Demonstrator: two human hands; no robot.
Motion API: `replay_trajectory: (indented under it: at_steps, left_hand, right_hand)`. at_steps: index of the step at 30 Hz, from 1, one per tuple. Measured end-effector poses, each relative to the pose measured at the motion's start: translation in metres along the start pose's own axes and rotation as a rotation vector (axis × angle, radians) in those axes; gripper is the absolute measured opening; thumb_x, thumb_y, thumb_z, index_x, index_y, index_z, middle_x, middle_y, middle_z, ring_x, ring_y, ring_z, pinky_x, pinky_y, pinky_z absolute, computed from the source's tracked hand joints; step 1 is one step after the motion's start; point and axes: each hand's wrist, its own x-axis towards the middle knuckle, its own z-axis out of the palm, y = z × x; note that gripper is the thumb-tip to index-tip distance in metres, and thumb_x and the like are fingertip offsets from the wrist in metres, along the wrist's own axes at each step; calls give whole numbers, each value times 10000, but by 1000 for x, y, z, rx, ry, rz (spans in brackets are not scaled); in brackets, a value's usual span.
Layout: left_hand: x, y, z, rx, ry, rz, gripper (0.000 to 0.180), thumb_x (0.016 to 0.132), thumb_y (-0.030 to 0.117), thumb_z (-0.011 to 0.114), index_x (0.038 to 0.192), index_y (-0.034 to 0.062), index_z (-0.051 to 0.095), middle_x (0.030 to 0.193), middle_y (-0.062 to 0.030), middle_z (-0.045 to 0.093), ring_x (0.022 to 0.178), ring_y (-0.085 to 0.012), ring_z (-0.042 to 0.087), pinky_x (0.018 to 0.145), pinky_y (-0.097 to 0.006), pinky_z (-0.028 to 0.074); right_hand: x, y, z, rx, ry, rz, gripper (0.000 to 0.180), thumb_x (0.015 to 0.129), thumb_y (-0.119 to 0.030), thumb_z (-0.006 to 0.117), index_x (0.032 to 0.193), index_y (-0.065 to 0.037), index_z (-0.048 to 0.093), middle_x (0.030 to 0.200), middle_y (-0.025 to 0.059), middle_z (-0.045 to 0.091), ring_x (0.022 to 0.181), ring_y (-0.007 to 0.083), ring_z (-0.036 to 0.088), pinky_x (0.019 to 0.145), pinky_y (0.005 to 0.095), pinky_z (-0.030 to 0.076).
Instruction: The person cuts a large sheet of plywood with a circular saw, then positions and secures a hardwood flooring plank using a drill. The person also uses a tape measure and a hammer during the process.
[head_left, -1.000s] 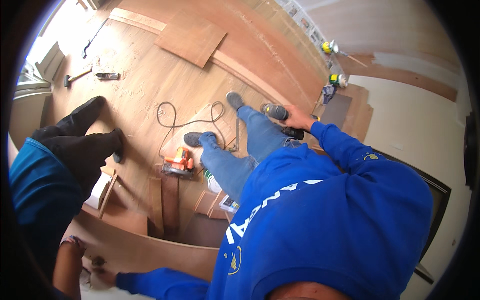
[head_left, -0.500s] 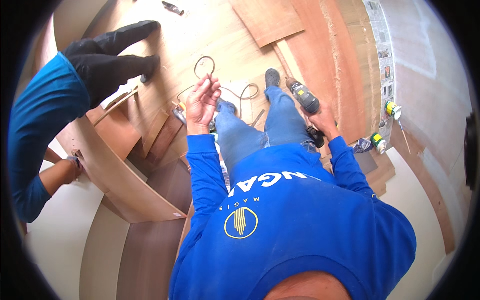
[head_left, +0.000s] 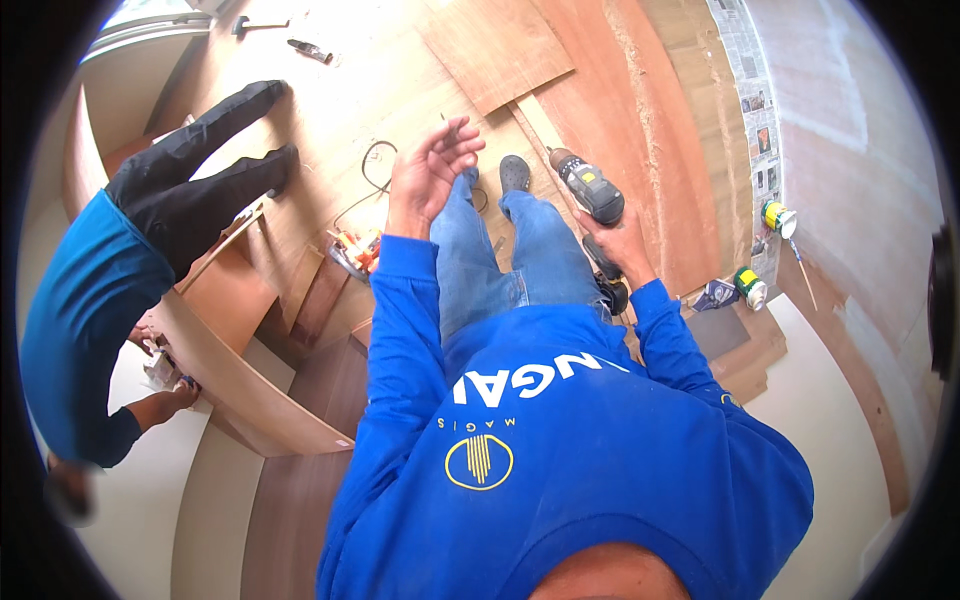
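Observation:
In front of me, my right hand (head_left: 622,243) is wrapped round the grip of a cordless drill (head_left: 592,190), dark with a yellow patch. Its chuck points forward and left over the boards. Raised over my left knee, my left hand (head_left: 432,175) has its palm turned up and its fingers curled in. A tiny thin piece seems to show at its fingertips, too small to name. Beneath it, a dark cable (head_left: 378,165) loops on the wooden floor. An orange-and-grey power tool (head_left: 352,254) lies left of my legs.
Reddish plywood sheets (head_left: 640,130) cover the floor ahead and right. Two cans (head_left: 748,284) stand along the right side, near newspaper strips (head_left: 760,120). On the left, a co-worker in a blue top (head_left: 100,270) bends over a long curved panel (head_left: 250,375), hands at a small block.
My left hand has risen and moved right, its fingers loosening a little. The drill has shifted slightly left in view. The co-worker's hands have moved along the panel, and both now show.

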Motion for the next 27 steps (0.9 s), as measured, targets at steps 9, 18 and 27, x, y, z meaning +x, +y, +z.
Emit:
replay_trajectory:
  at_steps: [9,18,27]
  left_hand:
    - [109,9,-20,175,112,-103,274,1009,115,679,1240,-26,642,1215,-207,730,1105,-292,738,819,-335,638]
    - [301,-67,-156,277,114,-162,372,983,72,714,1325,-25,604,1185,-149,729,1113,-247,735,842,-309,620]
    - [500,-213,-271,-141,164,-130,288,968,355,770,990,99,639,836,4,587,724,-129,526,605,-267,405]
  right_hand:
    - [44,-39,14,286,-76,139,276,896,-97,801,1126,10,694,888,62,731,729,115,676,664,296,564]
    - [222,55,113,440,30,147,259,932,-57,749,1168,11,667,763,5,613,579,74,539,522,248,443]
    - [372,208,166,473,35,5,209,895,-86,804,1074,-40,705,790,-22,655,537,48,535,469,244,441]
